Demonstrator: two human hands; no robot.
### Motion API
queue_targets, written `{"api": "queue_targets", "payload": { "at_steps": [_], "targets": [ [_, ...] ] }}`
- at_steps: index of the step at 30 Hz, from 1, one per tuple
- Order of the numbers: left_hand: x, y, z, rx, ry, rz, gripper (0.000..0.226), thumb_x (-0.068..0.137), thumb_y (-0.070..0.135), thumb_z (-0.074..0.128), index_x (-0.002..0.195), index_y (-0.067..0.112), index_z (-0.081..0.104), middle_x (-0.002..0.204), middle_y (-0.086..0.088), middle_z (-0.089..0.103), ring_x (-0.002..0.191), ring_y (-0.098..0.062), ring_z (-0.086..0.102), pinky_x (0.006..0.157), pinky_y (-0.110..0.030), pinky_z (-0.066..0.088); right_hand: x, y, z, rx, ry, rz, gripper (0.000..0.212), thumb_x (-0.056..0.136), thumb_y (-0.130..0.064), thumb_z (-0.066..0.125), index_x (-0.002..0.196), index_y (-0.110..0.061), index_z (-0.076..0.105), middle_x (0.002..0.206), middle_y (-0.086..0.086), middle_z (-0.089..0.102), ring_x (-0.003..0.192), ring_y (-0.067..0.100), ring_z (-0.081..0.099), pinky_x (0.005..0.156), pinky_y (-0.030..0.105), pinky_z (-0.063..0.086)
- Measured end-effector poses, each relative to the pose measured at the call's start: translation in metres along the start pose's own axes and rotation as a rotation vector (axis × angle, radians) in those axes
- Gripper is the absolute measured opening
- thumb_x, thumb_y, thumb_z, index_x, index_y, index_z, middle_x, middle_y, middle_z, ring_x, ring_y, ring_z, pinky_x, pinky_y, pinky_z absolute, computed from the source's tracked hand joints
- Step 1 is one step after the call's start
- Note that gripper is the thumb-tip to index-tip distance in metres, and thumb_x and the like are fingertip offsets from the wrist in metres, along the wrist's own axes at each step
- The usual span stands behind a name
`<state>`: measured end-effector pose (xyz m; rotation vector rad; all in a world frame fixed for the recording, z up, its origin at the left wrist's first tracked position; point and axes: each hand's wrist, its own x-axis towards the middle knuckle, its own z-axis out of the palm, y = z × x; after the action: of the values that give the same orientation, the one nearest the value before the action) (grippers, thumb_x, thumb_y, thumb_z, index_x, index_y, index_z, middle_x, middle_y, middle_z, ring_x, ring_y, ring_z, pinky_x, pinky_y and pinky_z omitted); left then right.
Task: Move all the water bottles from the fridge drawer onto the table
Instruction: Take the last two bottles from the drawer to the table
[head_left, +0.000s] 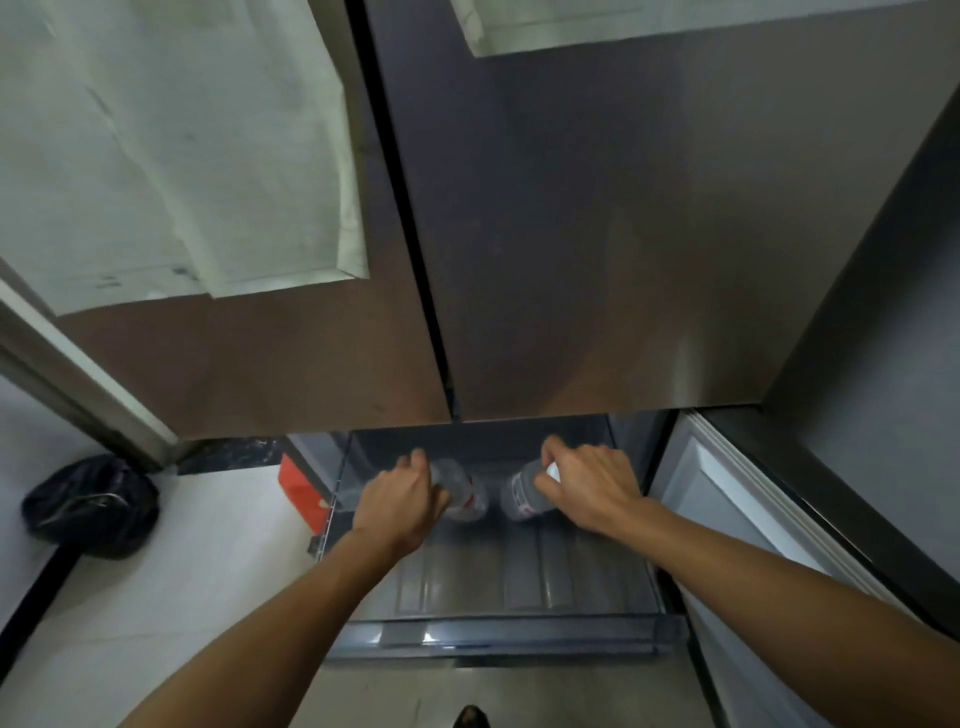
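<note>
From my remote seat, both bare forearms reach down into the pulled-out grey plastic fridge drawer (498, 631), which sticks out under the two closed brushed-steel fridge doors (597, 234).

The left grip (402, 501) is curled over the clear plastic water bottle with the red label mark (466, 496). The back of the hand covers the bottle's near end, so I see only its far part. The fingers are mostly hidden on the far side.

The right grip (587, 486) is closed round the top of the clear plastic water bottle with the pale printed label (521, 496). A bit of white cap peeks out between thumb and fingers. The two bottles sit just beside each other in the back half of the drawer. I cannot tell whether they rest on its floor or hang clear of it, and the label print is too blurred to read.

The drawer's rear is in shadow beneath the doors. Pale paper-like sheets (171, 156) on the doors are cut off at the top edge. On the floor to the left sits a crumpled black bag (91, 506), and a red-orange object (298, 491) is half hidden behind the drawer's side.
</note>
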<state>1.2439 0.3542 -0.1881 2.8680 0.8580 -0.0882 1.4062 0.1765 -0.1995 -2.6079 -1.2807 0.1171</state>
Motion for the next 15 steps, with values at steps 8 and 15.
{"api": "queue_targets", "payload": {
  "at_steps": [8,15],
  "targets": [
    [-0.004,0.041,0.020,0.061,0.113,0.006,0.036,0.099,0.042,0.034,0.120,0.013,0.039,0.109,-0.012,0.055,0.086,-0.031,0.064,0.069,-0.040,0.052,-0.015,0.009,0.007,-0.145,0.124,-0.086,0.039,0.096,-0.046,0.036,0.119,-0.015,0.044,0.091,0.010,0.072,0.081,0.033,0.067,0.061,0.035,0.037],
    [-0.014,0.032,0.007,-0.029,0.144,-0.050,0.031,0.097,0.046,0.038,0.109,0.017,0.036,0.106,-0.010,0.062,0.084,-0.031,0.065,0.076,-0.042,0.054,-0.014,0.011,0.000,-0.105,0.152,-0.186,0.037,0.096,-0.049,0.039,0.107,-0.016,0.049,0.086,0.008,0.072,0.077,0.034,0.067,0.059,0.033,0.036]
  ]
}}
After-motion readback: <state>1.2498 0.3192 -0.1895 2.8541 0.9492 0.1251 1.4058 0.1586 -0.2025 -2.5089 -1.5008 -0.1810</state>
